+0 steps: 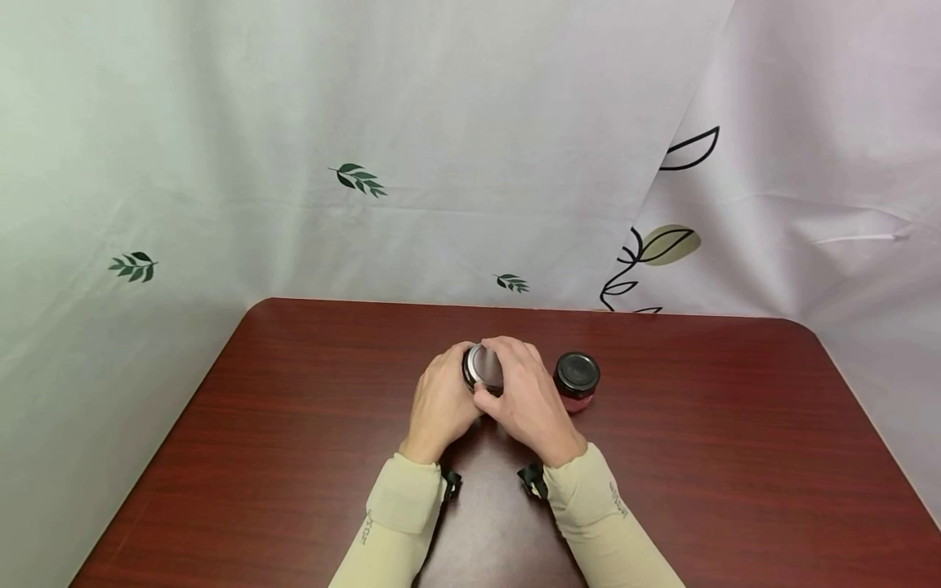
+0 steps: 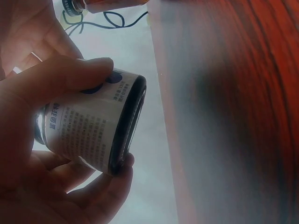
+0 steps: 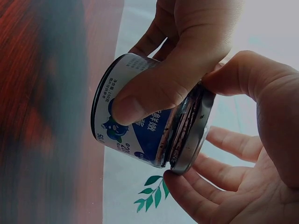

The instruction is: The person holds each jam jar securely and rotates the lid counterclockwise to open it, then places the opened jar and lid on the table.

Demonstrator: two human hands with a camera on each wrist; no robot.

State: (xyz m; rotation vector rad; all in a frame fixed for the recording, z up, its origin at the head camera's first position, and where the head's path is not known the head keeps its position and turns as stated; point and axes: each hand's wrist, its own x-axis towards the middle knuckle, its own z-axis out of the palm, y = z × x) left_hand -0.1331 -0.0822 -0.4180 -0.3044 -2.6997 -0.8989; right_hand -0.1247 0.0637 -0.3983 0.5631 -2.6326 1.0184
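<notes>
My left hand grips a small glass jar round its body, its thumb across the white-and-blue label with a blueberry picture. In the right wrist view the jar is tilted on its side, dark contents near its mouth. The fingers of my right hand and its thumb hold the silver metal lid by its rim. A narrow gap shows between lid and glass at one edge; whether they still touch elsewhere I cannot tell. Just right of my right hand stands a second jar with a black lid and reddish contents.
Both hands are over a dark red wooden table, near its middle. A pale curtain printed with leaves hangs behind the far edge and round the sides. Black straps sit on both wrists, over light sleeves.
</notes>
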